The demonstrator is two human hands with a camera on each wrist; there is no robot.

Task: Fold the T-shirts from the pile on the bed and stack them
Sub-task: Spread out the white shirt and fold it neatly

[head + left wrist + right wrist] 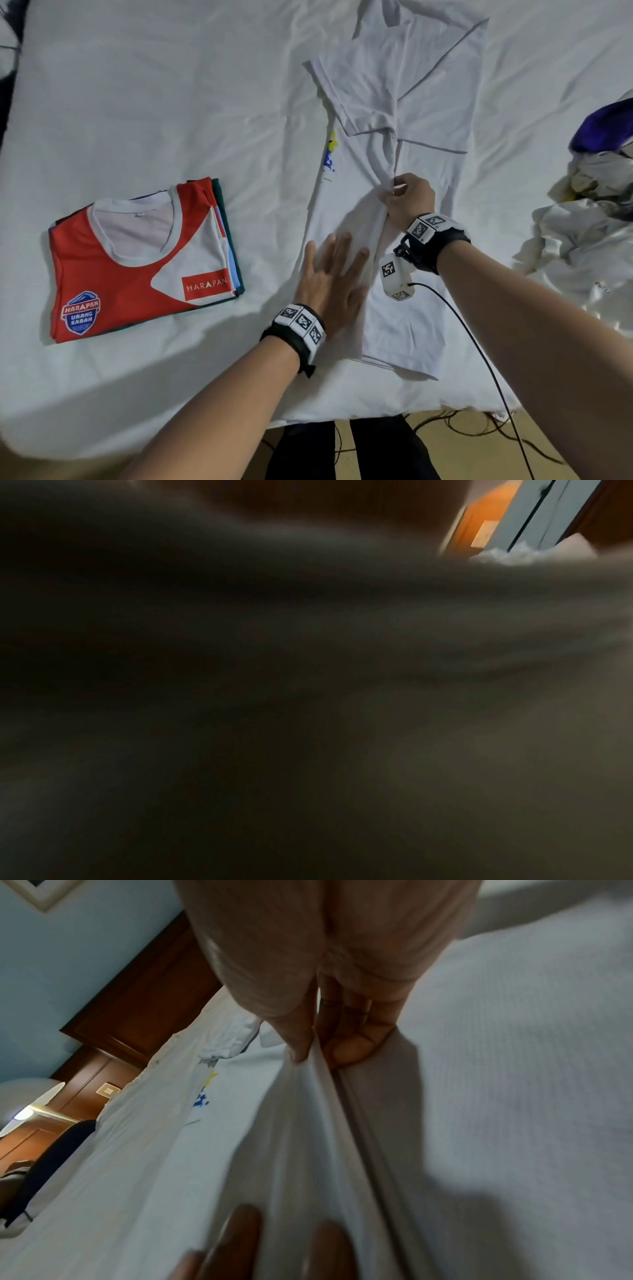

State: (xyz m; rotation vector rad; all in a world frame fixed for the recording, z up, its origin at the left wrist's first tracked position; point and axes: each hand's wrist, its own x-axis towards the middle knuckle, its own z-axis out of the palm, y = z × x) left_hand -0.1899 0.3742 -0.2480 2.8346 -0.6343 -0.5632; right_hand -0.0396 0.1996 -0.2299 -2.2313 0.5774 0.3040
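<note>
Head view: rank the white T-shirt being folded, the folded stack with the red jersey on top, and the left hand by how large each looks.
1. white T-shirt, spread across the bed, largest.
2. folded stack, clearly smaller.
3. left hand, pressing flat on the shirt, smallest, though it sits nearer the camera.

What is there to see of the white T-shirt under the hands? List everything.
The white T-shirt lies on the bed, collar far, hem near the bed's edge. It looks like thin, creased knit with grey-edged sleeves, both folded inward across the chest. A blue and yellow print peeks out along its left edge. The left hand presses flat on its lower part; the right hand pinches a ridge of fabric at its middle, lifted slightly.
</note>
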